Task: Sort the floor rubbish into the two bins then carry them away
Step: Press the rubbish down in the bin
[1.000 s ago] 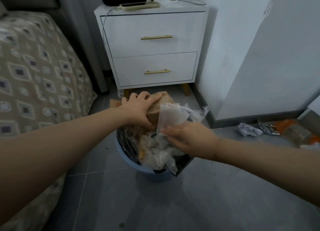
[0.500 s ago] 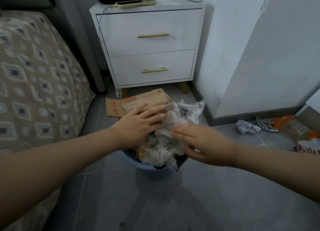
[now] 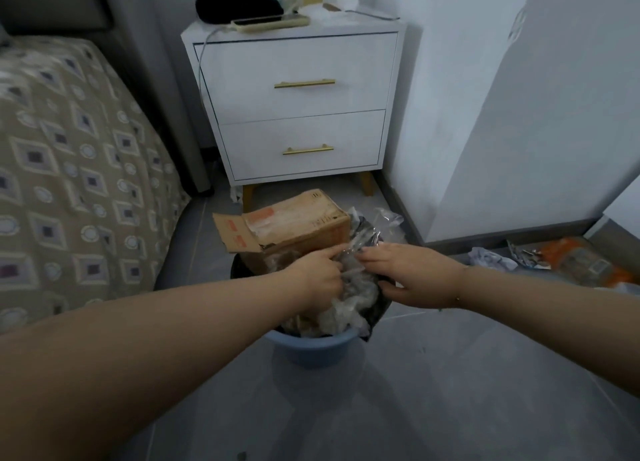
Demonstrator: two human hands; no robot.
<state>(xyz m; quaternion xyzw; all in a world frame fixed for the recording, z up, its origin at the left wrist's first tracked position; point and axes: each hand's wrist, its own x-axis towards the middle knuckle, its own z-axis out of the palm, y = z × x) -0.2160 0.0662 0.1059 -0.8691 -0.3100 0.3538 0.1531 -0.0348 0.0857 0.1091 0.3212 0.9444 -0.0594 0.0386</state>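
Note:
A blue bin [image 3: 313, 348] with a black liner stands on the grey floor in front of me, heaped full. A brown cardboard box [image 3: 298, 221] sticks out of its far side, one flap hanging left. Clear plastic bags [image 3: 351, 299] fill the near part. My left hand [image 3: 318, 277] presses down into the plastic, its index finger straight along the box's lower edge and its other fingers sunk among the bags. From the right, my right hand [image 3: 412, 275] rests on the plastic with straight fingers. Only one bin is in view.
A white two-drawer nightstand [image 3: 298, 107] stands just behind the bin, a patterned bed [image 3: 69, 166] to the left and a white wall [image 3: 519, 114] to the right. On the floor at the right lie crumpled white paper [image 3: 491, 258], a silver wrapper [image 3: 523, 253] and an orange packet [image 3: 581, 263].
My left hand left the top of the box and came down onto the plastic. The bag my right hand held is now in the bin, and both hands press on the heap.

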